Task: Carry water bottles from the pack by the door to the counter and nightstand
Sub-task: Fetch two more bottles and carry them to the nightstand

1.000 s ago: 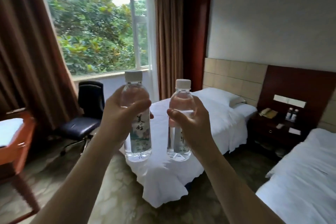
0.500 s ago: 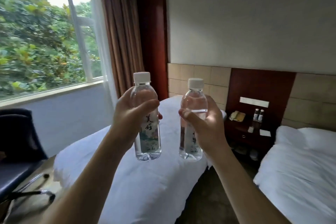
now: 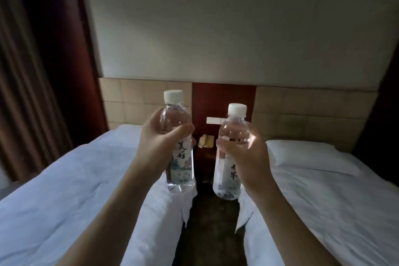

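Bottles upright — left hand [image 3: 158, 143] grips one [image 3: 179, 153], right hand [image 3: 244, 155] another [image 3: 228, 162]; bare aisle [image 3: 209, 233] between beds.

The left bottle [image 3: 179, 153] has a label reading 美好; the right bottle's [image 3: 231, 157] characters are too blurred to read.

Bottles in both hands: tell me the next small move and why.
Probably step forward down the aisle between the two beds. The left hand and right hand each grip an upright, capped bottle (left bottle, right bottle), and the nightstand sits ahead at the headboard, not yet within reach.
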